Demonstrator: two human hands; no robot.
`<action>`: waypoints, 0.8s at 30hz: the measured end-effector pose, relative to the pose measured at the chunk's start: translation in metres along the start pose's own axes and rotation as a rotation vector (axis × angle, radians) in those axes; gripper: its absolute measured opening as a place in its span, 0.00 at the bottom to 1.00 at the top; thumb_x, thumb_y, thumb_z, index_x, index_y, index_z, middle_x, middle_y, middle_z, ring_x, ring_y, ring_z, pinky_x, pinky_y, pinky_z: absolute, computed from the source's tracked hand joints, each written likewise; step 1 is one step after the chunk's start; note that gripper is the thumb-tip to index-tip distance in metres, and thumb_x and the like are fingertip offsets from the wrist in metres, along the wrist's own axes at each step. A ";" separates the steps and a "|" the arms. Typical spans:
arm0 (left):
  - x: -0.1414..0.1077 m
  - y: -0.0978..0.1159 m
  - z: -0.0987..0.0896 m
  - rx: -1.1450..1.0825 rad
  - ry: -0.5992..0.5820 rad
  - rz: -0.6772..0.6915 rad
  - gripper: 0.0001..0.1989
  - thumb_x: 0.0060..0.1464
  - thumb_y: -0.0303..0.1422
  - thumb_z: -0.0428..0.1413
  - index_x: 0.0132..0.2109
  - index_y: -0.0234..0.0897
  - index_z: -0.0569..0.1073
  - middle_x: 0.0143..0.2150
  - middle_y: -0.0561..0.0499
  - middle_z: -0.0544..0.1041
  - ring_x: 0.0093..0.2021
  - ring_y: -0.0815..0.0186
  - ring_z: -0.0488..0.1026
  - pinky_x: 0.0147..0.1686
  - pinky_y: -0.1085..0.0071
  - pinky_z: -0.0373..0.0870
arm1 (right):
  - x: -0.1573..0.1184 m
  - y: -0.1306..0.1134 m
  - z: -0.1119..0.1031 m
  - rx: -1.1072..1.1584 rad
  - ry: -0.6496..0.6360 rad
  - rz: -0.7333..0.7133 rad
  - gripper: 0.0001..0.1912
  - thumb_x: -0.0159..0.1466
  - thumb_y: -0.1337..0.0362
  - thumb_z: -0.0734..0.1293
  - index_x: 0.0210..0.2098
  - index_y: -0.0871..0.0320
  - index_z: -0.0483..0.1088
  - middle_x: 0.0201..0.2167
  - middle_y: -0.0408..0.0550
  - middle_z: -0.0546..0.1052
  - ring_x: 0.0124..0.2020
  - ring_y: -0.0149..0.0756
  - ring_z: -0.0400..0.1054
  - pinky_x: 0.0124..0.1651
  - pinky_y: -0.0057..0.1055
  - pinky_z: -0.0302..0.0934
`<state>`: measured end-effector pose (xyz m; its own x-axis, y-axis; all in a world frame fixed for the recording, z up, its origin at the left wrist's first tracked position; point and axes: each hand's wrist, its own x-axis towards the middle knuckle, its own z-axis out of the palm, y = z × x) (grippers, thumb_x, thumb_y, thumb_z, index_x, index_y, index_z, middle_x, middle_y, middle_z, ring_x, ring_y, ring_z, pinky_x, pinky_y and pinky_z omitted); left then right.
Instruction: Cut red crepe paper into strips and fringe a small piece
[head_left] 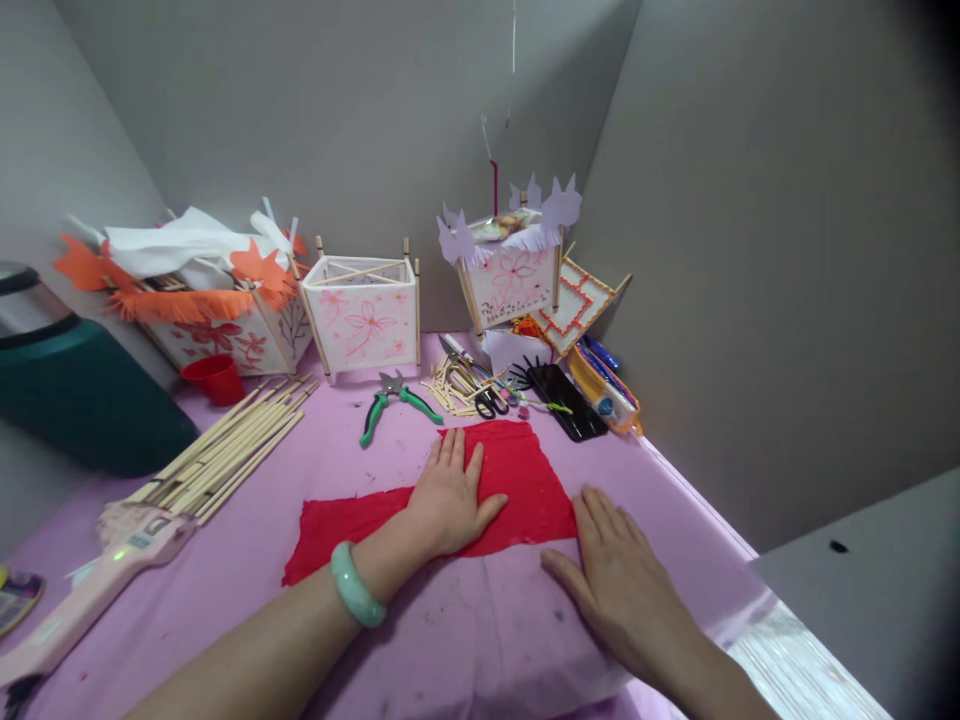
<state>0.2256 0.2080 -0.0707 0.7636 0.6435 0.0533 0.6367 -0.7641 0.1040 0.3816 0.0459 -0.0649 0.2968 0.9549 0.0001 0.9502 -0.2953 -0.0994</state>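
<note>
A piece of red cloth or crepe-like sheet (525,480) with ragged edges lies spread on the purple table cover (480,630). My left hand (450,495) rests flat on the middle of it, fingers stretched out, with a pale green bangle (355,585) on the wrist. Part of the sheet is hidden under that hand and forearm. At the sheet's right edge my right hand (611,560) lies flat, its fingertips beside the red edge and its palm over the purple cover. Neither hand grips anything.
Green-handled pliers (397,400) lie beyond the sheet, near scissors (484,395), short sticks and a black phone (566,400). Paper lanterns (365,315) stand along the back. Bundled sticks (232,455), a red cup (215,380), a teal bottle (82,390) and a pink tool (97,590) are left.
</note>
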 end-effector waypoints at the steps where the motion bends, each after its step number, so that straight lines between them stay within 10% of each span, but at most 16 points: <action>1: 0.000 0.000 0.000 0.002 -0.002 0.000 0.42 0.61 0.55 0.39 0.68 0.24 0.55 0.71 0.26 0.48 0.71 0.42 0.41 0.67 0.49 0.41 | 0.004 -0.008 -0.004 0.023 0.008 -0.034 0.44 0.66 0.42 0.55 0.66 0.75 0.54 0.68 0.68 0.49 0.70 0.56 0.41 0.69 0.54 0.41; 7: -0.001 -0.002 0.000 0.035 -0.017 0.022 0.38 0.62 0.50 0.41 0.69 0.24 0.54 0.71 0.27 0.48 0.71 0.42 0.41 0.67 0.49 0.41 | 0.021 -0.056 -0.009 0.193 -0.152 -0.330 0.45 0.67 0.42 0.55 0.70 0.69 0.42 0.71 0.59 0.39 0.71 0.48 0.34 0.70 0.48 0.40; 16: 0.000 0.001 -0.004 0.003 -0.045 -0.012 0.42 0.60 0.55 0.38 0.69 0.25 0.54 0.72 0.30 0.47 0.71 0.44 0.39 0.67 0.50 0.40 | -0.004 0.020 0.026 0.005 0.107 -0.088 0.45 0.66 0.41 0.55 0.66 0.75 0.56 0.68 0.69 0.52 0.69 0.58 0.46 0.66 0.57 0.48; 24: -0.003 0.001 -0.005 -0.020 -0.031 -0.013 0.41 0.61 0.54 0.39 0.68 0.25 0.55 0.71 0.31 0.49 0.72 0.44 0.39 0.67 0.50 0.40 | -0.006 -0.018 0.009 0.074 -0.025 -0.431 0.42 0.66 0.43 0.57 0.68 0.67 0.51 0.69 0.62 0.49 0.70 0.52 0.44 0.66 0.54 0.50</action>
<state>0.2235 0.2050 -0.0654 0.7586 0.6512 0.0214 0.6443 -0.7546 0.1243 0.3622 0.0456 -0.0724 -0.1286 0.9911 0.0333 0.9770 0.1324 -0.1670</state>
